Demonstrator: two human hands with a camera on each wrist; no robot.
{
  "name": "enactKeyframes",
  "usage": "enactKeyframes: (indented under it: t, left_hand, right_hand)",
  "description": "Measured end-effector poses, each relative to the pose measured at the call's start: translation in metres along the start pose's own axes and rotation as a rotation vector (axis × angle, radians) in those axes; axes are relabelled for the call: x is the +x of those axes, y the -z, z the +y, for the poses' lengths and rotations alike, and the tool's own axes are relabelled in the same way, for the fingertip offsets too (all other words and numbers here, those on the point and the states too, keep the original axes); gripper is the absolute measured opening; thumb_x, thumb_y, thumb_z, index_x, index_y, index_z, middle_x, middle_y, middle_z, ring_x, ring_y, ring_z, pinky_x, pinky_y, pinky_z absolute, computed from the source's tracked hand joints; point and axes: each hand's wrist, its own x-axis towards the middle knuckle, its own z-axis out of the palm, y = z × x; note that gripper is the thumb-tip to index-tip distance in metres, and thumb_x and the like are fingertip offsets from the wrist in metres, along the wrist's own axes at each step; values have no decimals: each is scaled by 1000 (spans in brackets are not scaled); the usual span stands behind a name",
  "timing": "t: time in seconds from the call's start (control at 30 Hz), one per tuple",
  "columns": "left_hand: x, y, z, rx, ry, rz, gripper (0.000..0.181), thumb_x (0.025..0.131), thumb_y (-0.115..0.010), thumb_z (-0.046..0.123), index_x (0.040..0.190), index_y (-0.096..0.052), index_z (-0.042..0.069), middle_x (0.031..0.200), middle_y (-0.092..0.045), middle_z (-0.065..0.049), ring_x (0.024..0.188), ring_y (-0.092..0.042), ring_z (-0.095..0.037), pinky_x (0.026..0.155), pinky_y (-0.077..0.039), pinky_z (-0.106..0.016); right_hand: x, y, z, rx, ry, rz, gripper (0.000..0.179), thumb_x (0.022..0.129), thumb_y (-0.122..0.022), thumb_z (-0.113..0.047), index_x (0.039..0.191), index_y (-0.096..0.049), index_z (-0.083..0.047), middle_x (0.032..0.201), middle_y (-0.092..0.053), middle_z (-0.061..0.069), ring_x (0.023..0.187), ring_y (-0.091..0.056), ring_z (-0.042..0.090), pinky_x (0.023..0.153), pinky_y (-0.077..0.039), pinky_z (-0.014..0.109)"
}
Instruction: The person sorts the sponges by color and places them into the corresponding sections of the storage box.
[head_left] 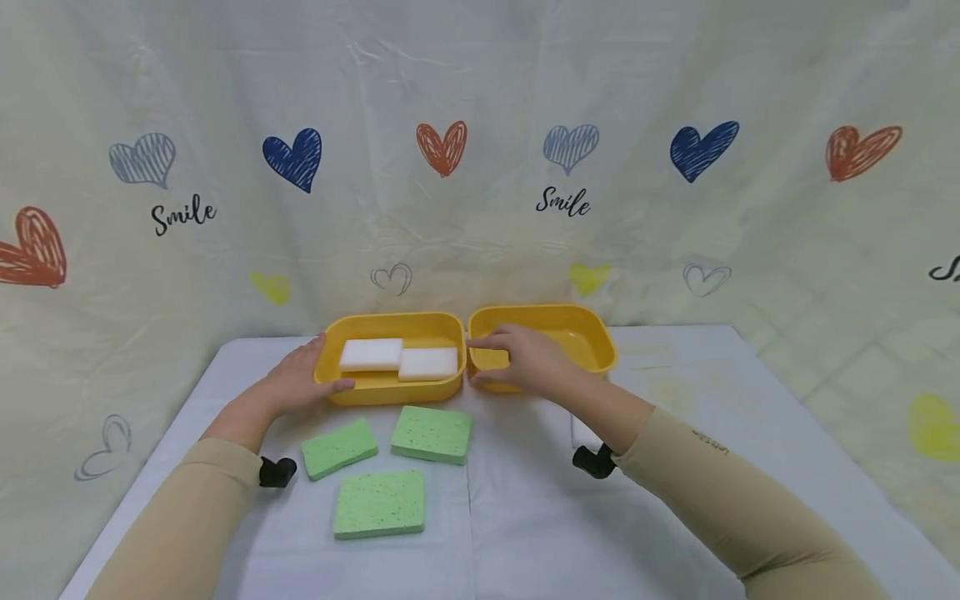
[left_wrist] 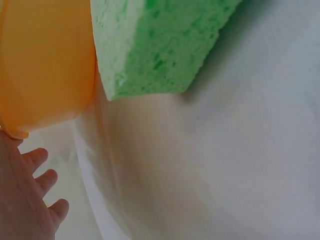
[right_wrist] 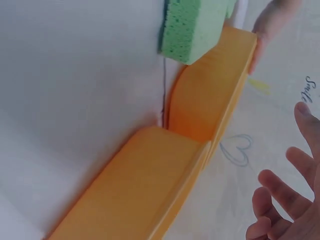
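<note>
the left hand (head_left: 300, 382) rests against the left end of the left yellow tub (head_left: 390, 390), thumb on the front wall near the rim and fingers lying loosely along the side; in the left wrist view the fingers (left_wrist: 42, 180) are slightly spread and relaxed beside the tub's orange-yellow wall, not curled round it. the right hand (head_left: 525, 358) lies over the left end of the right yellow tub (head_left: 592, 337), fingers reaching across its rim toward the seam between the two tubs, thumb low on the front wall; the right wrist view shows its fingers (right_wrist: 280, 192) apart and gently bent, closed on nothing.

the two tubs stand side by side, touching, toward the far edge of the table (head_left: 675, 517), about midway along it. both are smooth, glossy plastic, rounded rectangles with a thick rolled rim. inside the left tub lie two white foam blocks (head_left: 397, 358), flat, matte, rectangular, edge to edge. what is in the right tub cannot be told behind the hand.

in front of the left tub, nearer the person, lie three green sponges (head_left: 378, 502), porous and speckled, flat rectangles, well apart from both hands. the table wears a pale, faintly creased cloth. beige sleeves cover both forearms; the right sleeve (head_left: 720, 492) bears small dark writing too small to read. the backdrop (head_left: 480, 100) is a cream sheet printed with scribbled hearts and the word "smile".
</note>
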Motion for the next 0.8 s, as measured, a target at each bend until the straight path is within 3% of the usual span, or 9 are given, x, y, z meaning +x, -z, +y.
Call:
enactKeyframes:
  t: [0.2, 0.47, 0.8]
  left_hand:
    - [1, 0, 0, 3, -2, -5, 111, 88, -63, 61, 156, -5, -6, 159, -15, -30, 142, -19, -52, 114, -16, -67]
    - [1, 1, 1, 2, 4, -13, 111, 89, -62, 61, 156, -3, -5, 160, -14, -30, 143, -18, -51, 115, -15, -66]
    - [1, 0, -2, -3, 25, -29, 113, 89, -61, 63, 156, 1, -3, 159, -13, -31, 143, -15, -52, 114, -13, -67]
  right_hand:
    - [-37, 2, 22, 42, -20, 10, 58, 83, -77, -50, 135, -64, -29, 125, -62, 2, 113, -58, 26, 94, -50, 42]
    - [-87, 9, 58, 17, -65, 17, 68, 78, -69, -67, 136, -63, -31, 125, -62, -1, 87, -56, 17, 70, -49, 31]
    - [-135, 17, 98, -14, -156, 27, 73, 75, -71, -68, 135, -64, -27, 126, -62, 1, 91, -57, 19, 67, -46, 29]
